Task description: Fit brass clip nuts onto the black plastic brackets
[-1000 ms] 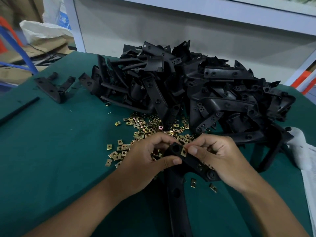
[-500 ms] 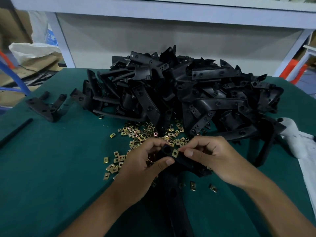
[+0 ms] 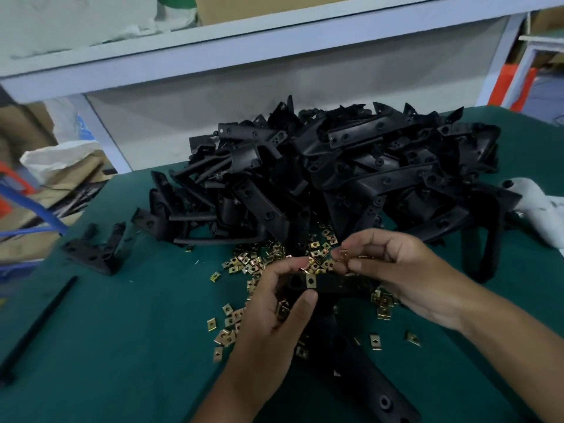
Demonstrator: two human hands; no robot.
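Since the earlier frame, the right hand (image 3: pixel 406 270) has drawn back from the bracket (image 3: pixel 332 283) and now pinches a brass clip nut (image 3: pixel 344 254) between thumb and fingertips just above it. One clip nut (image 3: pixel 310 280) sits fitted on the bracket's near end, which the left hand (image 3: pixel 274 319) holds in a curled grip over the green surface (image 3: pixel 106 346). Loose clip nuts (image 3: pixel 244 264) lie scattered under the hands, in front of the heap of black brackets (image 3: pixel 351 172).
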